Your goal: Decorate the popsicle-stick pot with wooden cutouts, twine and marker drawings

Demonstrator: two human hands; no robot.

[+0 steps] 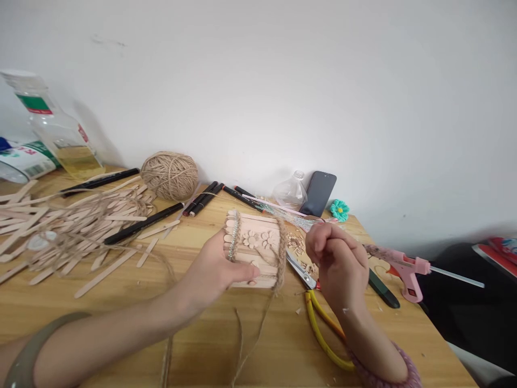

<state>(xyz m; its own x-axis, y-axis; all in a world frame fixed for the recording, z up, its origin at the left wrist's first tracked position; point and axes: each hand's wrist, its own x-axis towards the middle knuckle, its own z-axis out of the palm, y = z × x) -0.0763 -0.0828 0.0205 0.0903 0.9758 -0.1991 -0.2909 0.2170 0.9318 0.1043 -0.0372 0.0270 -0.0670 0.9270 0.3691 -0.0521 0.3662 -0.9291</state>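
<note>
My left grip is closed around one end of the stick holder, thumb pressed on its front, just above the counter or on it; I cannot tell which. Sparkly trim circles the end near that thumb, a twine band the far end, and two wooden flowers sit between. Loose twine trails from the band towards me. My right grip is clenched in a loose fist, apart from the holder; whether it pinches anything small, I cannot tell. Scissors lie open between my grips, yellow handles towards me. Right of my right grip are a green-handled tool and the pink glue gun. Beyond it stand a phone and a clear bottle. Left of my left grip spread loose sticks, with the twine ball behind.
</note>
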